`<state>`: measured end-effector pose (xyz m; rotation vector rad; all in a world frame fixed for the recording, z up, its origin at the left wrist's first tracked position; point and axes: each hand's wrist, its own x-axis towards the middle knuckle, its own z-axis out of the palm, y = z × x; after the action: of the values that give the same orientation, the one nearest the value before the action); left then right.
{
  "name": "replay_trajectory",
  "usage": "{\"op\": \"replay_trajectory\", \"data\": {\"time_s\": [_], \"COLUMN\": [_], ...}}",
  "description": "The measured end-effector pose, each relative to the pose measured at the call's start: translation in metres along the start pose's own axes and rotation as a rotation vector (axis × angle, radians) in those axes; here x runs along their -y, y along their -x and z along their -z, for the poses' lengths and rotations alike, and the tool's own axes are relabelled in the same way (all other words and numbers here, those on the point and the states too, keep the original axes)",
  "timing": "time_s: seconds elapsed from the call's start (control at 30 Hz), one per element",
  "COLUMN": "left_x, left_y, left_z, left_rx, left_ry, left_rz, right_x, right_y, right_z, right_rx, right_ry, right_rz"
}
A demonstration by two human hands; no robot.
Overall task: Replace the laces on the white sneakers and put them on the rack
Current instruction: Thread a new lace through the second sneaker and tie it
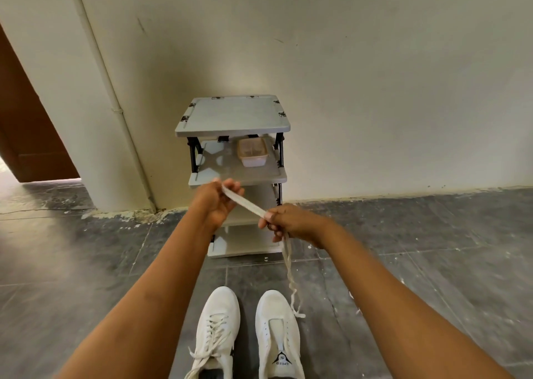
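Note:
Two white sneakers stand side by side on the floor below my arms. The left sneaker [217, 332] is laced; the right sneaker [278, 335] has bare eyelets and its tongue showing. I hold a flat white lace [245, 204] stretched between both hands in front of the rack [230, 116]. My left hand [216, 202] pinches its upper end. My right hand [284, 220] grips it lower, and the rest of the lace hangs down to beside the right sneaker's toe.
The grey rack with several shelves stands against the cream wall; a plastic container [253, 152] sits on its second shelf. A pipe [115, 101] runs down the wall at left, next to a brown door [26, 124]. The floor is dark tile.

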<state>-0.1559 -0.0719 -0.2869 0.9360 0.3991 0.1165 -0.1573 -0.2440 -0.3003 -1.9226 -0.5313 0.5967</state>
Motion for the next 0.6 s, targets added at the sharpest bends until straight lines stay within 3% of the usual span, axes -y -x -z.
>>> {"op": "replay_trajectory", "data": {"time_s": [0.1, 0.23, 0.3, 0.37, 0.43, 0.53, 0.6], "left_x": [0.003, 0.002, 0.004, 0.010, 0.020, 0.037, 0.044], "left_y": [-0.014, -0.017, -0.017, -0.012, -0.008, -0.001, 0.006], "left_z": [0.032, 0.056, 0.066, 0.069, 0.061, 0.033, 0.014], "left_rx": [-0.177, -0.467, -0.687, -0.746, -0.555, 0.011, 0.246], "left_ry": [0.042, -0.108, -0.397, -0.761, -0.960, -1.012, -1.097], "left_rz": [-0.017, -0.111, -0.234, -0.361, -0.427, -0.331, -0.259], "right_x": [-0.020, -0.054, -0.061, -0.056, -0.042, -0.023, -0.018], "right_y": [0.002, 0.013, 0.017, 0.014, 0.007, 0.000, -0.001], "right_z": [0.002, 0.017, 0.023, 0.024, 0.018, 0.005, 0.002], "right_rx": [0.028, 0.041, 0.023, -0.022, -0.043, -0.033, -0.054], "right_ry": [0.315, 0.539, 0.540, 0.474, 0.376, 0.227, 0.201], "right_rz": [-0.086, -0.233, -0.284, -0.261, -0.193, -0.103, -0.069]}}
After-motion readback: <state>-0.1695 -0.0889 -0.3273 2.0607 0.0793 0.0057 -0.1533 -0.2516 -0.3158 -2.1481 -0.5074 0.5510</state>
